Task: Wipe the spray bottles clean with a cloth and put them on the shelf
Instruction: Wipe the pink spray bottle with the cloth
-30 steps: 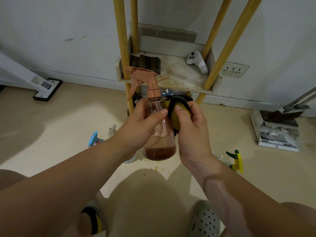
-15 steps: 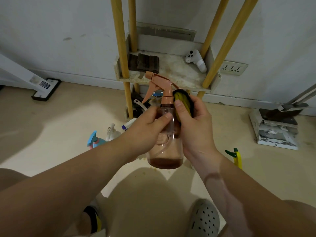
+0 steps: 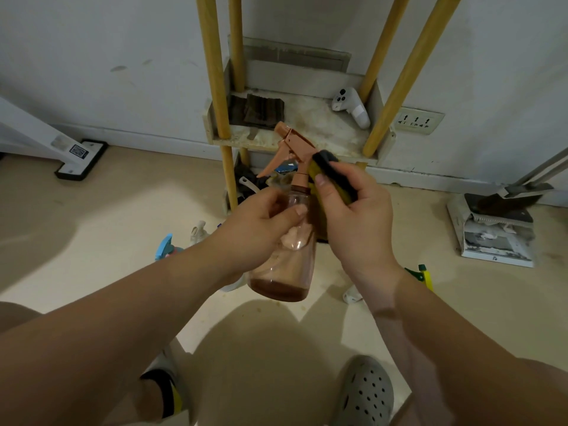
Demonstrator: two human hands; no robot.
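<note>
A clear pink spray bottle (image 3: 284, 265) with a salmon trigger head and a little brown liquid at its bottom is held up in front of the shelf. My left hand (image 3: 264, 229) grips the bottle's upper body. My right hand (image 3: 353, 222) holds a yellow and black cloth (image 3: 330, 173) against the bottle's neck, just under the trigger head. The dirty white shelf (image 3: 307, 133) with yellow poles stands against the wall behind. A blue-headed spray bottle (image 3: 166, 247) and a green and yellow one (image 3: 422, 273) lie on the floor, mostly hidden by my arms.
A white controller (image 3: 352, 107) and a dark folded cloth (image 3: 261, 109) lie on the shelf. Clutter fills the space under the shelf. A dustpan and box (image 3: 495, 229) stand at the right, a white stand base (image 3: 81, 155) at the left. My feet are below.
The bottle has tilted so its trigger head leans left. My right hand with the cloth has moved up from the bottle's shoulder to the neck.
</note>
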